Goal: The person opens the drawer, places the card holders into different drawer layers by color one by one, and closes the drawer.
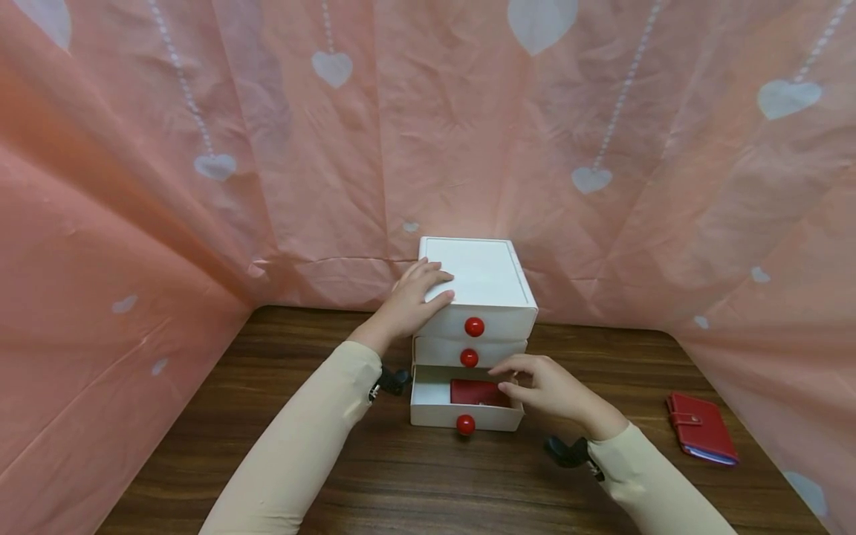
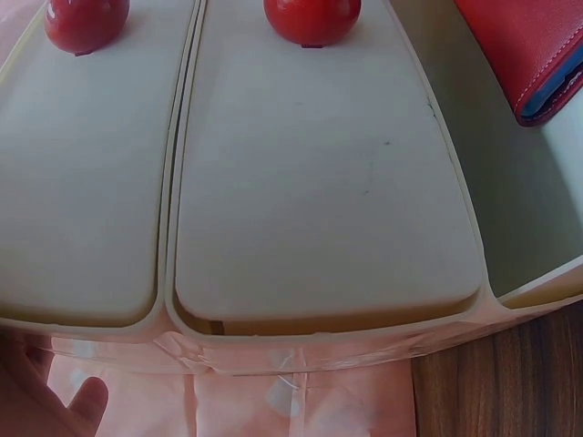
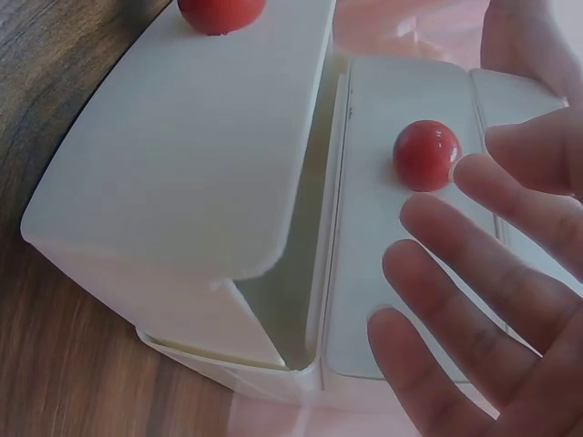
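A white three-drawer box (image 1: pixel 478 271) with round red knobs stands on the wooden table, its bottom drawer (image 1: pixel 431 416) pulled out. Inside that drawer lies a red wallet-like case (image 1: pixel 471 391); its edge with a blue lining (image 2: pixel 537 64) shows in the left wrist view. My left hand (image 1: pixel 416 297) rests on the left edge of the box's top, fingers spread over it. Above the right end of the drawer is my right hand (image 1: pixel 545 383), its fingers loosely bent and holding nothing. In the right wrist view its fingers (image 3: pixel 474 264) pass in front of the middle drawer's knob (image 3: pixel 426 155).
A red snap-strap notebook (image 1: pixel 702 429) lies on the table (image 1: pixel 401 483) at the right. Pink curtain (image 1: pixel 455 148) with white hearts encloses the back and sides, close behind the box. Each wrist carries a black camera mount (image 1: pixel 567 451).
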Motion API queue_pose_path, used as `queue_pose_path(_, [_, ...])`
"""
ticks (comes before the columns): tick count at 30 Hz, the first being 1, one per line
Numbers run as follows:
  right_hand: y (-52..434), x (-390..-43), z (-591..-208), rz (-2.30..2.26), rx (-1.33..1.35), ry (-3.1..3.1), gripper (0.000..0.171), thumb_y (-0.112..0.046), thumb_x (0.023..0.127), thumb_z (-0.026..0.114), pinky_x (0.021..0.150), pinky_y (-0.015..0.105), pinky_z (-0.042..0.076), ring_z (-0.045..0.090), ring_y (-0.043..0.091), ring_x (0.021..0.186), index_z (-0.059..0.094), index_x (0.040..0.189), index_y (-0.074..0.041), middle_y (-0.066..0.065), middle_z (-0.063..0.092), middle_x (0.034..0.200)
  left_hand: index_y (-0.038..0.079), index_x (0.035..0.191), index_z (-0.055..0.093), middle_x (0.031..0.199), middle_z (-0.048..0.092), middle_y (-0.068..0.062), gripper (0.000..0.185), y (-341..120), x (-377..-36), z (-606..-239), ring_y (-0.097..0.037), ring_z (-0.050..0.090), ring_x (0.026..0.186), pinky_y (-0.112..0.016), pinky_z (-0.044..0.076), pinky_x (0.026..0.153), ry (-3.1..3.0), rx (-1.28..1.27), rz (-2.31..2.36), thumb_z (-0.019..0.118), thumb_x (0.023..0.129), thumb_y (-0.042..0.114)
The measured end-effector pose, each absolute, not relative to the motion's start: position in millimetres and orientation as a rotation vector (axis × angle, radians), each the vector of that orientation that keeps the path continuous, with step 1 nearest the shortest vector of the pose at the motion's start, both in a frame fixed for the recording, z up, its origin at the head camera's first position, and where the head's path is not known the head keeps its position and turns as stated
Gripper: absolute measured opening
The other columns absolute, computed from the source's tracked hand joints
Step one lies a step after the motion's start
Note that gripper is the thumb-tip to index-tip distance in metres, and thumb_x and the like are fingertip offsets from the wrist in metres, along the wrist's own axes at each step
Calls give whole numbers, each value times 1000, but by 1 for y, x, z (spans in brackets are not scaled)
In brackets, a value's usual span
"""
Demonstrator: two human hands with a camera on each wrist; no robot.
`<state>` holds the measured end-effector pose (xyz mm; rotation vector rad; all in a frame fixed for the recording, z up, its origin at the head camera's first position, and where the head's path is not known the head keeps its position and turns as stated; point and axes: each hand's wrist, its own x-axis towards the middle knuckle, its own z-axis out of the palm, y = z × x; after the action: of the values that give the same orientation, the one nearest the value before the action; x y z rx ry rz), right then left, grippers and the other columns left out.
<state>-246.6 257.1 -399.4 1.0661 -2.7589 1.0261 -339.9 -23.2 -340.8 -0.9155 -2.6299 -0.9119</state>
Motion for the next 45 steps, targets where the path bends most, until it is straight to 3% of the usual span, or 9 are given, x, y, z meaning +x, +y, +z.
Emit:
queue_pose_path(13, [268,-237,-394,970,995,-2750,21,-17,95,70,92,44,52,64,16,106,73,115,-12,-2,72,113,16,140,57,156,39,-8,46,-22,-340,-341,-25,14,152,-58,13,119,-2632,-910,-916,53,102,41])
queue_pose_path(21, [279,-231,-394,1031,934,-2772,23,-24,96,69,89,46,54,66,27,106,72,117,-15,-1,72,111,16,140,57,156,39,-8,45,-20,-341,-341,-26,14,152,-58,13,118,-2626,-915,-924,54,102,41])
queue_pose_path(27, [288,-228,-394,1014,905,-2759,23,-17,95,70,86,43,55,67,24,101,72,117,-10,3,72,109,16,140,57,156,39,-7,45,-20,-341,-342,-24,13,152,-58,13,119,-2628,-911,-929,53,102,41])
queue_pose_path(39, [307,-216,-387,974,837,-2740,23,-19,94,72,81,38,56,65,7,97,72,116,-16,1,71,112,17,140,57,156,39,-6,45,-20,-342,-342,-23,13,152,-58,13,119,-2635,-900,-922,53,102,42])
queue_pose_path(45, [320,-210,-382,944,756,-2767,24,-22,95,71,82,34,55,65,13,101,71,119,-19,0,71,115,17,140,58,156,39,-7,45,-20,-342,-343,-24,14,152,-58,13,119,-2628,-900,-935,54,102,42])
